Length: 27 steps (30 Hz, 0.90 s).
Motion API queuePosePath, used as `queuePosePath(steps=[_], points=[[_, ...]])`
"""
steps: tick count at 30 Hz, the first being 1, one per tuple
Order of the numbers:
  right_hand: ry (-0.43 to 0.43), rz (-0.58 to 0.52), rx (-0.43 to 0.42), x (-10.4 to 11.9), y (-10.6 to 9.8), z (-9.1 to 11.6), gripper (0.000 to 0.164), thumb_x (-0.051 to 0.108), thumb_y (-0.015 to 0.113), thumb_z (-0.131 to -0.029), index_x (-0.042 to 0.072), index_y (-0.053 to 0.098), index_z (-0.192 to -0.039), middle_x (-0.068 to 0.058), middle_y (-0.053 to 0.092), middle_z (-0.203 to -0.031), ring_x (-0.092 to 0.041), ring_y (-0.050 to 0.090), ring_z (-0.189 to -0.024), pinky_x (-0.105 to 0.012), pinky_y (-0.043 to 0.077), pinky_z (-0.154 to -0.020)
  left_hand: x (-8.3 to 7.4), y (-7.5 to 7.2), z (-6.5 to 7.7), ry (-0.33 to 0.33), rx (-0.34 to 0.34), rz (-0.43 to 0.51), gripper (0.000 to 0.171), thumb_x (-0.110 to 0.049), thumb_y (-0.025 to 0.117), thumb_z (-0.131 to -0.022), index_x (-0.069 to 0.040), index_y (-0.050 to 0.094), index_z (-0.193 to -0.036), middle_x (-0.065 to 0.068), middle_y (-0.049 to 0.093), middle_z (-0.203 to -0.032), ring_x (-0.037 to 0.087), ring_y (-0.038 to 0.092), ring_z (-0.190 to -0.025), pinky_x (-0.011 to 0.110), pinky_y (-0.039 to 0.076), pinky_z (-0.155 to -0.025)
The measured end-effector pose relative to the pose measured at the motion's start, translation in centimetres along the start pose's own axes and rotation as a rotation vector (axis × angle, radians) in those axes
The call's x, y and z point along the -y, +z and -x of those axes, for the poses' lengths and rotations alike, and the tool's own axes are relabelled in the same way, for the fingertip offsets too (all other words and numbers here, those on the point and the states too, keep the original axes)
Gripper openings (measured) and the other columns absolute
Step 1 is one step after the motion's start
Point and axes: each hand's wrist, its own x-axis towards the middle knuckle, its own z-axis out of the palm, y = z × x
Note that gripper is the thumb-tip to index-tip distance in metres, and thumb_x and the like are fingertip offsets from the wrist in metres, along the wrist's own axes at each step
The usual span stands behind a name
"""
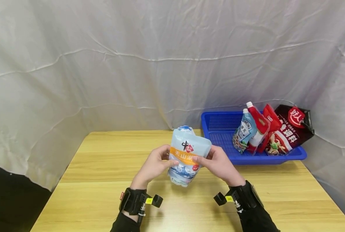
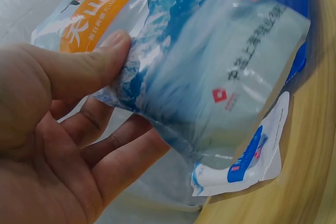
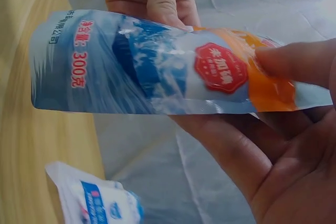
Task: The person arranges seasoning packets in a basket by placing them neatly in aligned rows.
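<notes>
Both hands hold a light-blue and orange salt pouch (image 1: 184, 172) above the table, its printed front facing up toward the head camera. My left hand (image 1: 155, 162) pinches its left edge, thumb (image 2: 107, 56) over the front and the other fingers behind. At the opposite edge my right hand (image 1: 220, 162) grips it, with the thumb (image 3: 299, 62) pressing on the orange band. Behind the pouch, a white and blue packet (image 2: 268, 153) is on the table, mostly hidden by the pouch in the head view.
A blue plastic basket (image 1: 219, 137) stands at the back right of the wooden table (image 1: 103, 193). Leaning in its right half are a light-blue Heinz pouch (image 1: 243, 132), a red capped pouch (image 1: 256, 116), a red packet (image 1: 271, 117) and a black seasoning bag (image 1: 297, 132). Grey cloth (image 1: 161, 80) hangs behind.
</notes>
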Motion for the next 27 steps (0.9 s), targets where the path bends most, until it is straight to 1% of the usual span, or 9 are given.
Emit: queuePosePath(steps=[5, 9, 12, 14, 16, 20, 24, 27], points=[[-0.040, 0.078, -0.008, 1.0, -0.4, -0.1, 0.035, 0.015, 0.075, -0.097, -0.002, 0.067, -0.126, -0.015, 0.075, -0.109, -0.022, 0.072, -0.091, -0.034, 0.063, -0.075, 0.2, 0.3, 0.0, -0.006, -0.023, 0.008, 0.027, -0.006, 0.079, -0.090, -0.006, 0.071, -0.116, 0.008, 0.073, -0.108, 0.022, 0.069, -0.096, 0.038, 0.057, -0.087], [-0.084, 0.195, -0.030, 2.3, -1.1, -0.5, 0.036, 0.018, 0.077, -0.095, 0.001, 0.069, -0.125, -0.009, 0.076, -0.103, -0.019, 0.072, -0.085, -0.033, 0.062, -0.071, 0.2, 0.5, -0.2, -0.003, -0.026, 0.003, 0.026, -0.008, 0.079, -0.090, -0.007, 0.071, -0.115, 0.007, 0.073, -0.105, 0.021, 0.068, -0.094, 0.038, 0.057, -0.085], [-0.111, 0.322, -0.052, 3.2, -1.7, -0.9, 0.031, 0.021, 0.080, -0.094, 0.003, 0.072, -0.118, -0.005, 0.076, -0.096, -0.017, 0.069, -0.078, -0.029, 0.059, -0.066, 0.1, 0.6, -0.6, 0.005, -0.011, 0.001, 0.025, -0.008, 0.079, -0.091, -0.007, 0.071, -0.115, 0.006, 0.073, -0.105, 0.021, 0.067, -0.094, 0.038, 0.056, -0.085], [-0.105, 0.364, -0.069, 3.4, -1.9, -1.0, 0.027, 0.023, 0.080, -0.093, 0.005, 0.073, -0.112, -0.004, 0.075, -0.093, -0.016, 0.066, -0.074, -0.028, 0.056, -0.062, 0.2, 0.7, -1.0, 0.005, 0.004, 0.007, 0.025, -0.008, 0.078, -0.091, -0.008, 0.070, -0.115, 0.006, 0.073, -0.107, 0.022, 0.068, -0.096, 0.039, 0.057, -0.087], [-0.083, 0.363, -0.094, 3.5, -2.1, -1.2, 0.024, 0.025, 0.080, -0.094, 0.006, 0.072, -0.106, -0.005, 0.074, -0.090, -0.017, 0.064, -0.071, -0.028, 0.054, -0.059, 0.1, 0.7, -1.3, 0.000, 0.011, 0.008, 0.025, -0.007, 0.077, -0.092, -0.008, 0.070, -0.116, 0.006, 0.073, -0.109, 0.022, 0.069, -0.098, 0.040, 0.057, -0.089], [-0.041, 0.293, -0.156, 3.4, -2.3, -1.2, 0.024, 0.028, 0.079, -0.095, 0.006, 0.070, -0.097, -0.007, 0.073, -0.089, -0.019, 0.063, -0.070, -0.027, 0.053, -0.057, -0.2, 0.8, -1.8, 0.001, 0.027, 0.007, 0.028, -0.007, 0.076, -0.094, -0.009, 0.068, -0.121, 0.006, 0.071, -0.114, 0.023, 0.069, -0.102, 0.041, 0.057, -0.090], [-0.056, 0.269, -0.223, 3.5, -2.7, -1.2, 0.026, 0.028, 0.079, -0.095, 0.005, 0.067, -0.092, -0.009, 0.071, -0.087, -0.019, 0.062, -0.069, -0.027, 0.051, -0.055, -0.4, 1.0, -2.4, 0.020, 0.029, 0.017, 0.035, -0.009, 0.076, -0.095, -0.010, 0.067, -0.128, 0.007, 0.070, -0.121, 0.025, 0.068, -0.106, 0.042, 0.057, -0.092], [-0.081, 0.254, -0.268, 3.7, -3.2, -1.4, 0.029, 0.028, 0.078, -0.096, 0.004, 0.064, -0.090, -0.011, 0.070, -0.086, -0.018, 0.063, -0.070, -0.027, 0.055, -0.057, -0.6, 1.3, -2.9, 0.029, 0.019, 0.058, 0.040, -0.013, 0.075, -0.096, -0.011, 0.064, -0.135, 0.009, 0.068, -0.127, 0.028, 0.067, -0.112, 0.044, 0.057, -0.095]])
